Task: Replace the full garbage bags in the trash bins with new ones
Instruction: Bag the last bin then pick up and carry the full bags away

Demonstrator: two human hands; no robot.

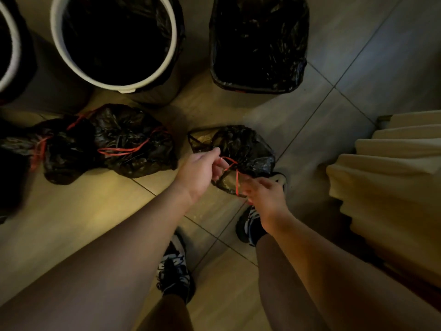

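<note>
A small black garbage bag [241, 149] hangs between my hands above the tiled floor. Its red drawstring [235, 174] runs between my fingers. My left hand [200, 173] pinches one end of the string and my right hand [267, 194] pulls the other end down. Two tied black bags with red strings lie on the floor at left, one [133, 142] beside the other [59, 149]. A round white-rimmed bin [114, 39] and a square bin [259, 41] stand at the top, both lined with black bags.
A third bin [9, 48] shows at the far left edge. Cream curtain folds [391, 177] hang at the right. My two shoes [174, 266] stand on the tiles below the bag.
</note>
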